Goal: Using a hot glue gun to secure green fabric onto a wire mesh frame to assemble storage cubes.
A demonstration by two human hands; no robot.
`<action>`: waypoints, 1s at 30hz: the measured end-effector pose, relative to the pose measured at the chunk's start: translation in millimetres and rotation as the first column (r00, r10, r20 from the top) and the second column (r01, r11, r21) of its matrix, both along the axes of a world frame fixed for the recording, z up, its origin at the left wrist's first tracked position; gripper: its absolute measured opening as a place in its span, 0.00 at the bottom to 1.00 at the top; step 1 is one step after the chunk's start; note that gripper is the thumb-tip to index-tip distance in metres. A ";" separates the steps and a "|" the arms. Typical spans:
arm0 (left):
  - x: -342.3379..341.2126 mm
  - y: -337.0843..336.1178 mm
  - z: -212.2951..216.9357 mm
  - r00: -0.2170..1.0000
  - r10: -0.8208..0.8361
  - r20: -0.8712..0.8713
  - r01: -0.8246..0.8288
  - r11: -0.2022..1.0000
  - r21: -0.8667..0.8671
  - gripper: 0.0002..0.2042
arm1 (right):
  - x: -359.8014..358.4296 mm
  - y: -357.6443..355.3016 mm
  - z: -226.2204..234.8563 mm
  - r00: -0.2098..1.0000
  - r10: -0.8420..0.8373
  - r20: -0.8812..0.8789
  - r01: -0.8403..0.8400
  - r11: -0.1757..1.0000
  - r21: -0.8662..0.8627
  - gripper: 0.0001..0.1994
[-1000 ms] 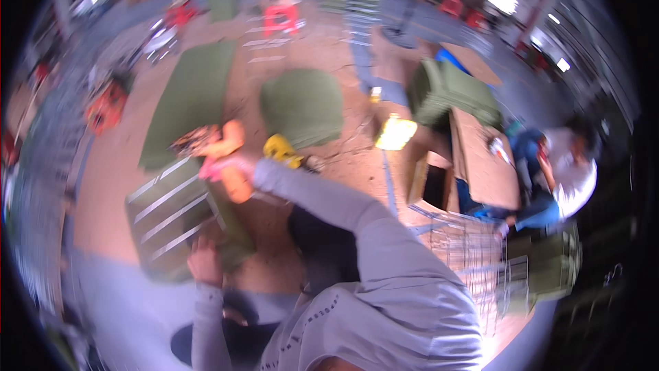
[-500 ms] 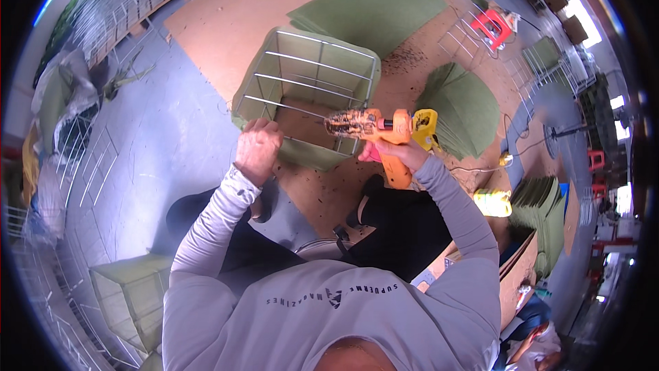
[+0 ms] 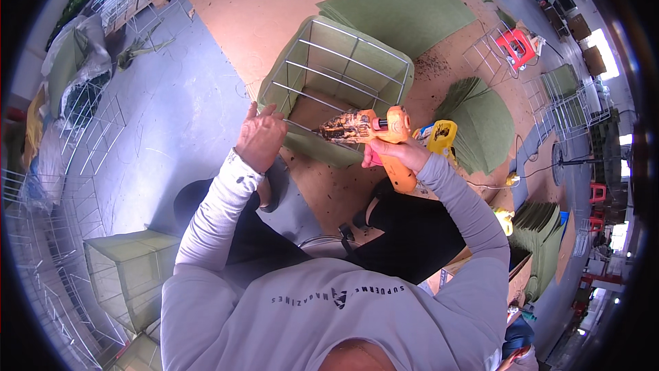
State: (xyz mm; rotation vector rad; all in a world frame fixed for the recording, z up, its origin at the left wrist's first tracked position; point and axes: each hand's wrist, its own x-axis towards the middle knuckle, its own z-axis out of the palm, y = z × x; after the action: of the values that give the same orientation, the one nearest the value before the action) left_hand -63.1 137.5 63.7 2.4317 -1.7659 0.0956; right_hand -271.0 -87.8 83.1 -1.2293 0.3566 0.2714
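A wire-frame box lined with green felt [image 3: 343, 76] stands on the brown board floor in front of me. My right hand [image 3: 395, 157] grips an orange glue gun [image 3: 374, 131], its dirty nozzle pointing left at the box's near rim. My left hand [image 3: 259, 139] rests on the near-left corner of the wire frame, fingers curled around the edge of the felt. Both sleeves are pale grey.
Stacks of green felt sheets [image 3: 401, 10] lie behind the box and another pile [image 3: 484, 127] to its right. A yellow tool [image 3: 443, 136] lies by my right wrist. Bare wire frames [image 3: 89, 131] stand at left, a felt-covered box [image 3: 127, 271] at lower left. Red stool [image 3: 516, 45] at back right.
The view swung sharply from a tilted look across the hall to looking down at the box. In the last half second both hands stay at the box rim with the glue gun.
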 end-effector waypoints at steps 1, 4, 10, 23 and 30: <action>0.2 1.2 -1.4 1.000 -0.008 -0.001 0.008 1.000 -0.017 0.08 | 0.8 0.2 0.9 1.000 0.006 -0.001 -0.006 1.000 0.001 0.16; 1.3 6.2 -7.3 1.000 -0.011 0.018 0.012 0.999 -0.053 0.08 | 0.5 0.5 4.0 1.000 -0.021 -0.018 0.021 1.000 -0.004 0.16; 0.2 6.2 1.7 1.000 -0.003 -0.002 0.003 1.000 0.016 0.08 | -4.0 0.8 5.8 0.997 -0.052 -0.062 0.052 0.999 -0.013 0.12; -1.8 6.3 9.9 1.000 0.006 0.004 -0.006 1.000 0.015 0.07 | -0.2 6.0 15.7 0.997 -0.034 -0.066 0.030 0.998 -0.063 0.13; 0.0 7.1 11.3 1.000 0.021 0.003 -0.021 0.997 0.067 0.10 | 7.0 7.3 9.3 0.996 -0.054 -0.075 0.051 0.998 -0.038 0.11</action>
State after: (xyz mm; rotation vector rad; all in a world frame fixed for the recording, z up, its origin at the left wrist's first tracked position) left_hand -63.1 144.6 75.0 2.4981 -1.7728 0.0415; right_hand -264.0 -80.5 92.4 -1.2455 0.4607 0.2676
